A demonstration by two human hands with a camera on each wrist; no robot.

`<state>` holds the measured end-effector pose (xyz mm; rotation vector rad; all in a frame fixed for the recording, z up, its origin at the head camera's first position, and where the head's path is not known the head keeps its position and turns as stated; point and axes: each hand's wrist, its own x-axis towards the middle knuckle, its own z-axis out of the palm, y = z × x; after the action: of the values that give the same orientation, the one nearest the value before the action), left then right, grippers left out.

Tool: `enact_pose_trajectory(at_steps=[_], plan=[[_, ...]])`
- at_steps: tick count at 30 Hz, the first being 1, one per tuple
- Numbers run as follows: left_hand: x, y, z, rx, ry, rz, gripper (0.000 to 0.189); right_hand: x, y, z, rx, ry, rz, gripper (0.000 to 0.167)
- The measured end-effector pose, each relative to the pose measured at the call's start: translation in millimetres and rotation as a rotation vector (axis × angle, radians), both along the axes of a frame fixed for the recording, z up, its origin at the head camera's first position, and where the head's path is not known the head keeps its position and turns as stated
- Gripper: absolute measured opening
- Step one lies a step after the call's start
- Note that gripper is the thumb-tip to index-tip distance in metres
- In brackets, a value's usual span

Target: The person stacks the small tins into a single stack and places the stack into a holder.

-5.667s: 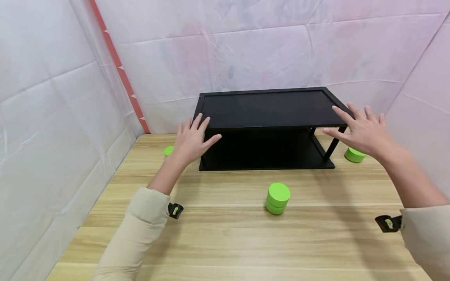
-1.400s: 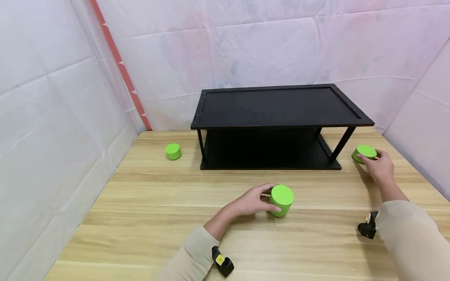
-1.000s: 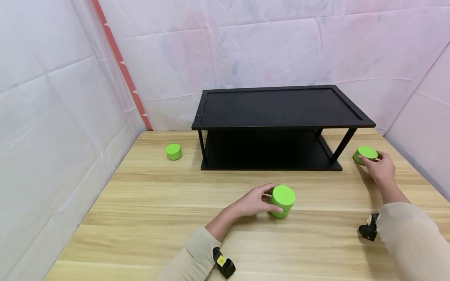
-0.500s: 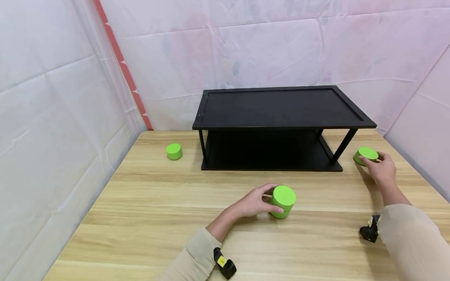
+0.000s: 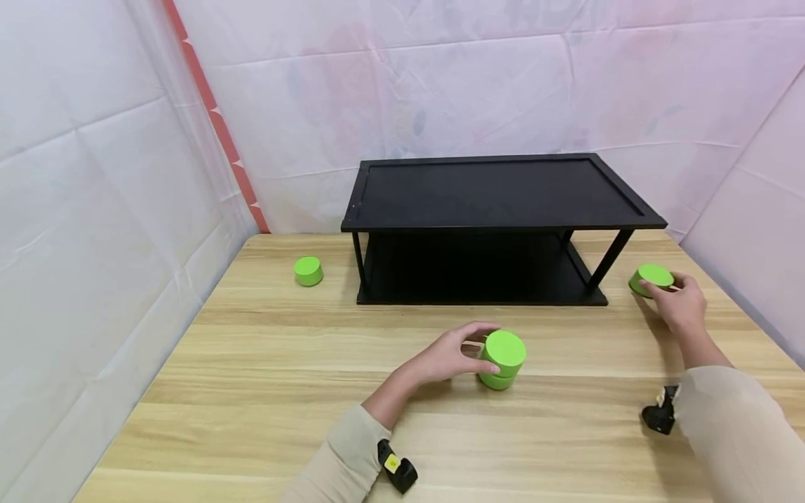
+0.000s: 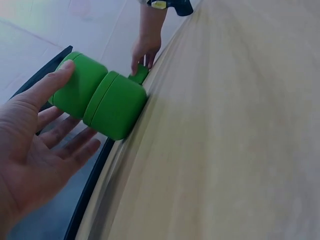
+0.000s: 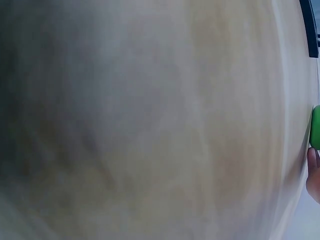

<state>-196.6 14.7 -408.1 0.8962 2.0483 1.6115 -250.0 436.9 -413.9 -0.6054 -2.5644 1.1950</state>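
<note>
In the head view my left hand (image 5: 443, 360) grips the upper of two stacked green round tins, thumb on the near side and fingers behind. The upper tin (image 5: 504, 349) sits right over the lower tin (image 5: 495, 382), which stands on the wooden table. The left wrist view shows a lid seam on both the upper tin (image 6: 80, 85) and the lower tin (image 6: 116, 106). At the right, my right hand (image 5: 682, 304) pinches another green tin (image 5: 650, 278) between thumb and fingers. Only the edges of that tin (image 7: 315, 127) and hand (image 7: 314, 180) show in the right wrist view.
A black two-level shelf (image 5: 497, 192) stands at the back middle of the table (image 5: 264, 391). Left of it sits one more green tin (image 5: 308, 271). White sheeting (image 5: 302, 126) walls off the back and both sides.
Since the oldest frame, both hands have come down from beside the shelf, the left onto the stacked tins and the right onto the right-hand tin. Over the last second they have hardly moved.
</note>
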Motion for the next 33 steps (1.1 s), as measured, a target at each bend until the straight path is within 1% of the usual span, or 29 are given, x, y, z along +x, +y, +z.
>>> enact_pose_trajectory(at_steps=[3,9,21,28,33], plan=[[-0.5,-0.9,0.6,0.014,-0.013,-0.003,0.058,1.8,1,-0.3,0.007,0.003,0.0,0.077],[0.5,-0.5,1.8,0.013,-0.028,-0.014,0.054,6.0,1,1.8,0.011,0.001,0.01,0.077],[1.9,-0.4,2.6,0.012,-0.019,-0.007,0.054,13.6,5,5.3,0.015,-0.016,0.032,0.079],[2.2,-1.1,2.4,0.001,-0.023,-0.001,0.053,20.0,7,5.9,0.019,0.018,0.049,0.078],[3.2,-0.9,3.6,0.002,-0.026,0.003,0.054,23.6,10,6.6,0.003,0.034,0.056,0.08]])
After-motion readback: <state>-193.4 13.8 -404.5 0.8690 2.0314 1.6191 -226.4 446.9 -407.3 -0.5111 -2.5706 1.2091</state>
